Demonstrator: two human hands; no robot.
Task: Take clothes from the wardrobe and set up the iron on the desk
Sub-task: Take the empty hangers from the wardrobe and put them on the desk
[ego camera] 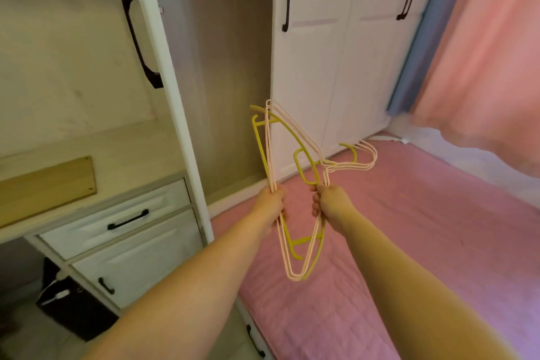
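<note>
A bunch of bare clothes hangers (295,152), one yellow-green and several pale pink, is held upright in front of me with its hooks pointing right. My left hand (270,203) grips the left side of the bunch. My right hand (331,204) grips the right side near the hook necks. No garment hangs on them. Behind the hangers the open wardrobe compartment (222,73) shows a bare grey back wall. No iron is in view.
The open wardrobe door (163,67) stands at left with a dark handle. Closed white wardrobe doors (336,52) are at right. A desk top (87,155) with white drawers (122,219) lies lower left. A pink-covered bed (409,242) fills the right, with a pink curtain (496,67) beyond.
</note>
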